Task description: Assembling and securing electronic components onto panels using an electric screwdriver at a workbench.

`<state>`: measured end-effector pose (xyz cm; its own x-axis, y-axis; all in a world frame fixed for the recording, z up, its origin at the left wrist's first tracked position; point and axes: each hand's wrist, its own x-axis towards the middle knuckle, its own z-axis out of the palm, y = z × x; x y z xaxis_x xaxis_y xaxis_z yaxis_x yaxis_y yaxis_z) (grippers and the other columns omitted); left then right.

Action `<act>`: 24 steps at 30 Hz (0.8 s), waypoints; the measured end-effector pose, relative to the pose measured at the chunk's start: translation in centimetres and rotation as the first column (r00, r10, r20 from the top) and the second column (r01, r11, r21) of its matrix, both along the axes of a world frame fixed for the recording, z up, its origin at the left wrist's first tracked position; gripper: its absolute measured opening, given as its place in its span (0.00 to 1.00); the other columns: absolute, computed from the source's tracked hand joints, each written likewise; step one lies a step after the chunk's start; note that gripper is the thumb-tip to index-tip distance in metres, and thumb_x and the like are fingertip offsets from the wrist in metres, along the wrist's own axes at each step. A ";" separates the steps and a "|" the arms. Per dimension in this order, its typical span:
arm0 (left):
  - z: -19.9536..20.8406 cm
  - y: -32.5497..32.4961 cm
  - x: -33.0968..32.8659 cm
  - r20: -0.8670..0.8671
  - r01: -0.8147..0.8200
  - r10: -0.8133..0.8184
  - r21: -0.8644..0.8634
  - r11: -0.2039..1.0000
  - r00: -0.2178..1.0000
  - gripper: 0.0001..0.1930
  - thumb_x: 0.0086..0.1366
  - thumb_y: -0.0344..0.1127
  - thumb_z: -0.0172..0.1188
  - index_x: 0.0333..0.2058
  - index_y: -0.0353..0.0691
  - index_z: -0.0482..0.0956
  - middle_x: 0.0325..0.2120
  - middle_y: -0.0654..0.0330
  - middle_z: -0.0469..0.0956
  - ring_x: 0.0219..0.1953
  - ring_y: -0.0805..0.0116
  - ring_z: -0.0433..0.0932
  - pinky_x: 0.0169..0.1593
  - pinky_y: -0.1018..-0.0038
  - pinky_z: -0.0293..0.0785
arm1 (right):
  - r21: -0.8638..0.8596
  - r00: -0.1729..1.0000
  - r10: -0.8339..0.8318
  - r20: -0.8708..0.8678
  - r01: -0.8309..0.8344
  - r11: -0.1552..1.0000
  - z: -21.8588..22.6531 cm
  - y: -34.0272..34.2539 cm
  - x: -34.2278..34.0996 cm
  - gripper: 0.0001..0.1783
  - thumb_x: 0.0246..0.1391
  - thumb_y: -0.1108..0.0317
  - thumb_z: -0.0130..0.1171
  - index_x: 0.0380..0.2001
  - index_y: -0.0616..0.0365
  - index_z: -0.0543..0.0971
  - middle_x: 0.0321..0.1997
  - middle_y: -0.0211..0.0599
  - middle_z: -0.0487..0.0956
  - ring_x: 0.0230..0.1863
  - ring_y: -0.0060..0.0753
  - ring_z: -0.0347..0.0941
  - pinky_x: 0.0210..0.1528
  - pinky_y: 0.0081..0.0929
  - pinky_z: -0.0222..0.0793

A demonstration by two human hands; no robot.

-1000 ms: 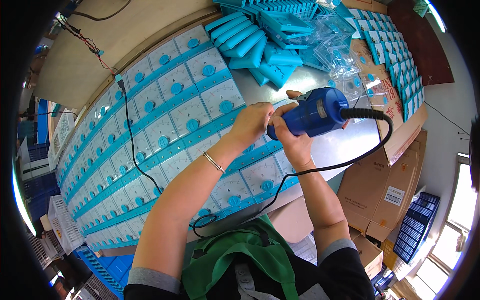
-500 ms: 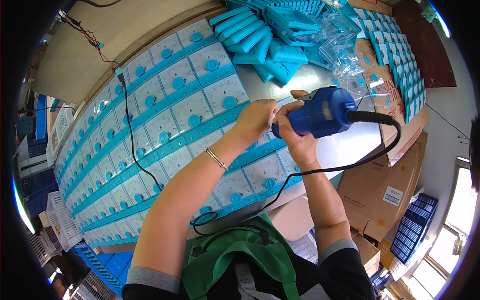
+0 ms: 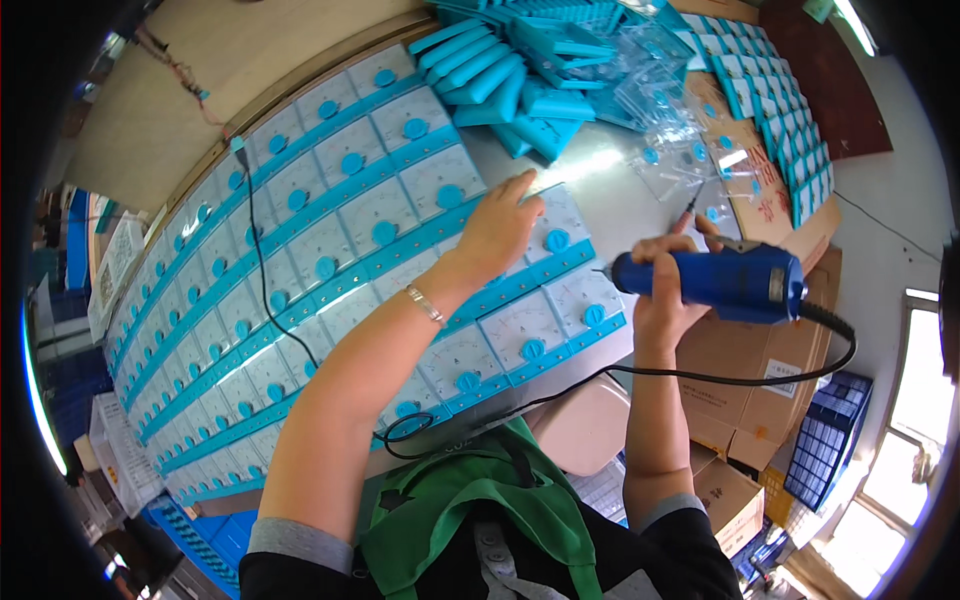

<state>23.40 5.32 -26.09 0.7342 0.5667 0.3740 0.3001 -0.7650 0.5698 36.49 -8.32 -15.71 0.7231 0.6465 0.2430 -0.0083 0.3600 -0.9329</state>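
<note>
Rows of panel meters (image 3: 533,322) with white faces, teal strips and round teal knobs cover the worktable. My left hand (image 3: 500,232) rests over the meters near the row's far right end, fingers stretched out, nothing visible in them. My right hand (image 3: 662,300) is wrapped round a blue electric screwdriver (image 3: 715,285), held nearly level right of the meters. Its bit points left at the end meter (image 3: 585,305), apart from it. A thin red-handled tool (image 3: 686,215) shows just beyond my right fingers; whether they hold it I cannot tell.
Teal housings (image 3: 485,75) are heaped at the far side, beside clear covers (image 3: 660,95). Stacked meters (image 3: 790,130) stand on cardboard at far right. The screwdriver's black cord (image 3: 690,377) runs along the near edge; a thin black lead (image 3: 262,260) crosses the meters.
My right hand has drawn the electric screwdriver right and slightly nearer, away from my left hand. My left hand's fingers have opened out, and the far-right meters beneath show more.
</note>
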 end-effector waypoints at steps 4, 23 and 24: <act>1.8 -3.0 -0.5 0.032 0.255 -0.256 0.048 0.966 0.966 0.12 0.52 0.21 0.58 0.37 0.39 0.76 0.50 0.53 0.74 0.52 0.52 0.72 0.52 0.63 0.71 | -0.015 0.995 -0.100 0.011 0.100 0.995 -1.0 -3.8 2.3 0.32 0.51 0.79 0.54 0.59 0.63 0.55 0.27 0.37 0.72 0.28 0.30 0.72 0.40 0.32 0.71; -0.1 -8.6 -0.1 -0.101 0.351 -0.357 -0.071 0.934 0.929 0.17 0.54 0.22 0.59 0.44 0.41 0.77 0.52 0.61 0.74 0.55 0.56 0.70 0.58 0.66 0.69 | -0.068 0.991 -0.131 -0.001 0.131 0.989 -3.9 -5.3 2.8 0.33 0.54 0.79 0.57 0.60 0.62 0.56 0.29 0.35 0.74 0.31 0.28 0.73 0.43 0.34 0.71; -0.1 -8.6 -0.1 -0.109 0.355 -0.362 -0.084 0.931 0.926 0.18 0.53 0.21 0.57 0.44 0.40 0.77 0.53 0.60 0.73 0.56 0.57 0.70 0.58 0.66 0.69 | -0.073 0.992 -0.123 -0.005 0.122 0.990 -4.0 -5.3 2.9 0.32 0.53 0.79 0.57 0.60 0.62 0.56 0.29 0.35 0.74 0.31 0.28 0.73 0.43 0.34 0.71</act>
